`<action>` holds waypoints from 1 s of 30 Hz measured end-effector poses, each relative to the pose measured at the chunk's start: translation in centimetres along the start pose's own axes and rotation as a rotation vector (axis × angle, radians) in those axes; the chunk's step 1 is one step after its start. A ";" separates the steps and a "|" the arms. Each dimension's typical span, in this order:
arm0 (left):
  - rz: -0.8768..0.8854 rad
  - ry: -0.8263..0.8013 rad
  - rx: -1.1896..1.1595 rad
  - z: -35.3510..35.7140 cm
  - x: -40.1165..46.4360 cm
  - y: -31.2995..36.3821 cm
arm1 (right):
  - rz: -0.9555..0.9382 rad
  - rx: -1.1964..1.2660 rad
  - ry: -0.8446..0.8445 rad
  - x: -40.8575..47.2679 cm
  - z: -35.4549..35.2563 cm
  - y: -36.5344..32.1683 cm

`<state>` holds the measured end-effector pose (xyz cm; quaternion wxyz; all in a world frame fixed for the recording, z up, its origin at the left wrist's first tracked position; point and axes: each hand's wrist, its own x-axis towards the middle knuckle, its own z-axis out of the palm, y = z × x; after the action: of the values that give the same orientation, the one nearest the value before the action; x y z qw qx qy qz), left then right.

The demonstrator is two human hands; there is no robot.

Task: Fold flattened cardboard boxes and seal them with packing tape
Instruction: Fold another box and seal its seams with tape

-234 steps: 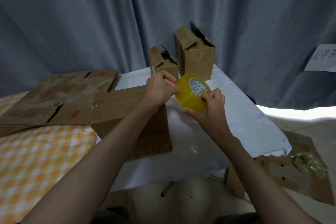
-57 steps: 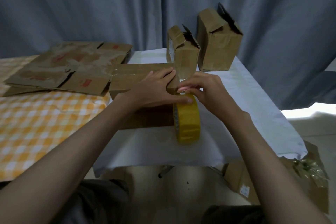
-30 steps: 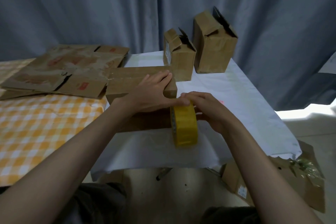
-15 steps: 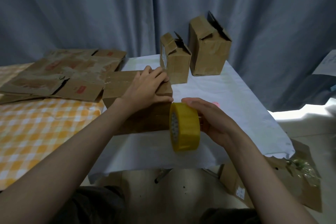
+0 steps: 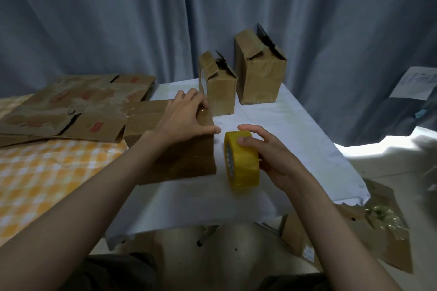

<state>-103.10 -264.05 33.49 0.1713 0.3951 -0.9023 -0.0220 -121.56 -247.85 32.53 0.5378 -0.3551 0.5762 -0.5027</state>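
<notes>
Curled round the yellow roll of packing tape (image 5: pixel 242 160), the right hand (image 5: pixel 272 156) grips it from the right side, fingers over the top rim and thumb on the near face, so the roll stands on edge on the white cloth-covered table (image 5: pixel 295 130). Just left of the roll, the left hand (image 5: pixel 184 120) presses on the top right corner of the brown folded cardboard box (image 5: pixel 175 146), fingers spread across the top and thumb reaching along the near upper edge toward the roll. A narrow gap separates the roll from the box's right side. Behind the box stand a small brown cardboard box (image 5: pixel 218 85) and, to its right, a taller brown cardboard box (image 5: pixel 259 71), both with rumpled top flaps. Left of the pressed box, a stack of flattened brown cardboard sheets (image 5: pixel 71 108) lies on an orange and white checked cloth (image 5: pixel 35 177). Grey curtains (image 5: pixel 142 19) hang behind everything. On the floor at lower right lies a torn piece of cardboard (image 5: pixel 378 227).
</notes>
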 end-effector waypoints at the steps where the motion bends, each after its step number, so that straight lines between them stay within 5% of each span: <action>1: -0.023 -0.026 -0.035 -0.5 0.4 -0.1 | -0.004 -0.003 -0.007 0.0 0.0 0.0; 9: -0.172 -0.217 -0.046 -0.1 4.8 -1.0 | -0.041 -0.036 -0.021 0.5 0.0 0.0; 22: -0.333 -0.164 -0.397 0.0 5.4 -1.7 | -0.096 -0.091 -0.043 0.9 -0.4 0.6; 27: -0.523 -0.067 -0.270 1.6 6.9 0.3 | -0.099 -0.106 -0.046 1.0 -0.7 0.7; 30: -0.472 -0.012 -0.324 1.7 7.0 0.4 | -0.104 -0.117 -0.047 1.1 -0.9 0.8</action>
<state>-108.33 -268.96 34.04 0.2172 0.5614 -0.7712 -0.2072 -122.51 -248.48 31.42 0.5027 -0.4273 0.5726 -0.4867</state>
